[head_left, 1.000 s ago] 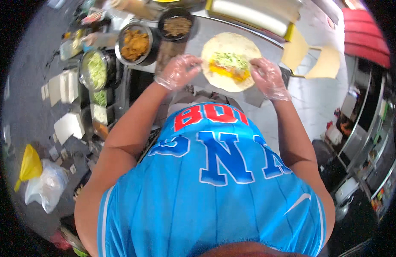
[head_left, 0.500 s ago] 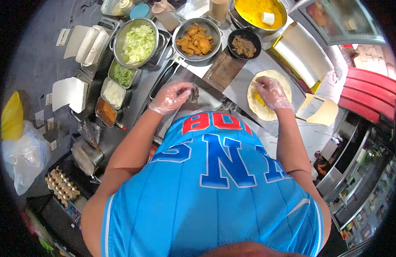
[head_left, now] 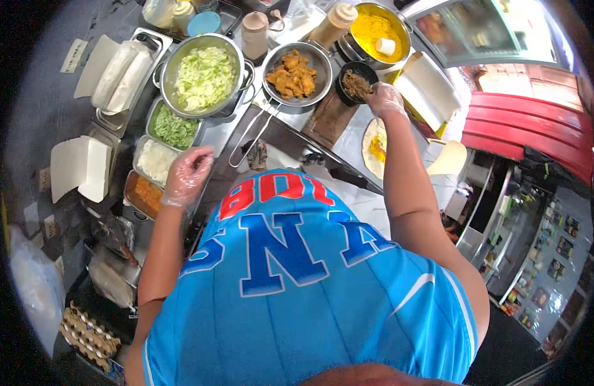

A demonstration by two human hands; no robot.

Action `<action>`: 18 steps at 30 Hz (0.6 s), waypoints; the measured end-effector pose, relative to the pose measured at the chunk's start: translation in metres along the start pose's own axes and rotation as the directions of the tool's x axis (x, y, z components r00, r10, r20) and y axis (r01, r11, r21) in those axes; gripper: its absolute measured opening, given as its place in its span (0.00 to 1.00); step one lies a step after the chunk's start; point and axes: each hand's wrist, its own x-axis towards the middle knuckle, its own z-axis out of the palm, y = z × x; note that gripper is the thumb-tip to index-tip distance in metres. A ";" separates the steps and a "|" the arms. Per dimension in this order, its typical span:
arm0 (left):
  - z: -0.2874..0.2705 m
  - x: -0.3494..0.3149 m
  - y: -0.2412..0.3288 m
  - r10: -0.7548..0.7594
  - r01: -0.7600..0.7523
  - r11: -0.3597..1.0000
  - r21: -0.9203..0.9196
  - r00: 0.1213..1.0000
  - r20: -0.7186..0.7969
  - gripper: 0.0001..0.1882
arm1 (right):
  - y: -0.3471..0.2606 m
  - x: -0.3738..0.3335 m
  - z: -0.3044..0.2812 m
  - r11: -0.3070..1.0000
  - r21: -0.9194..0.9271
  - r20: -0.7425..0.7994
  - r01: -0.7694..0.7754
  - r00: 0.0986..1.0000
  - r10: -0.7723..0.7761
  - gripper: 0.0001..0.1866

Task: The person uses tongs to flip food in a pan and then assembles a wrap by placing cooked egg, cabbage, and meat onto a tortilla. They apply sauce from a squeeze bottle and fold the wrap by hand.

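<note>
My right hand (head_left: pixel 385 101), in a clear plastic glove, reaches to the right edge of a small black bowl (head_left: pixel 343 95) of shredded brown meat (head_left: pixel 356 83). Its fingers are bent together at the meat; what they pinch is hidden. Below that forearm, and partly covered by it, lies a round flatbread (head_left: pixel 369 161) with yellow and orange filling (head_left: pixel 378 145) on it. My left hand (head_left: pixel 189 175), gloved too, hovers beside a tray of white chopped food (head_left: pixel 156 161) and a tray of orange sauce (head_left: pixel 144 193). Its fingers are curled in, with nothing visible in them.
At the back stand a steel bowl of shredded cabbage (head_left: pixel 203 78), a strainer of browned fried pieces (head_left: pixel 298 74) and a pot of yellow shreds (head_left: pixel 374 32). Green slices fill another tray (head_left: pixel 173 127). Squeeze bottles (head_left: pixel 335 24) and a wooden board (head_left: pixel 333 120) sit nearby.
My right hand has moved from the flatbread up to the black bowl. My left hand has swung left and down toward the trays. The whole view has shifted and turned.
</note>
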 end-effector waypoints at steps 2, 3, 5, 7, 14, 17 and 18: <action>-0.007 -0.005 -0.007 -0.008 0.008 1.000 -0.013 1.000 -0.006 0.11 | -0.016 0.001 -0.007 0.996 -0.080 0.066 -0.024 0.997 0.029 0.23; -0.010 -0.006 -0.011 -0.058 0.058 0.998 -0.011 0.998 0.016 0.11 | -0.017 0.003 -0.007 0.990 -0.133 0.062 0.046 0.997 -0.038 0.24; -0.014 -0.004 -0.012 -0.118 0.117 0.993 0.018 0.992 0.051 0.11 | -0.019 0.014 -0.004 0.971 -0.221 0.070 0.096 0.994 -0.082 0.27; -0.015 -0.002 -0.013 -0.111 0.112 0.994 -0.005 0.992 0.053 0.10 | -0.022 0.025 -0.004 0.958 -0.267 0.112 0.105 0.991 -0.077 0.26; -0.019 0.007 -0.016 -0.137 0.138 0.990 -0.018 0.989 0.056 0.10 | -0.026 0.040 -0.016 0.948 -0.263 0.219 0.180 0.968 -0.123 0.19; -0.020 0.009 -0.015 -0.129 0.130 0.990 -0.056 0.991 0.032 0.10 | -0.033 0.012 -0.030 0.985 -0.050 0.030 0.164 0.986 -0.163 0.19; -0.020 0.011 -0.014 -0.096 0.097 0.993 -0.065 0.995 0.015 0.10 | -0.032 0.005 -0.032 0.985 0.063 -0.066 0.160 0.986 -0.156 0.19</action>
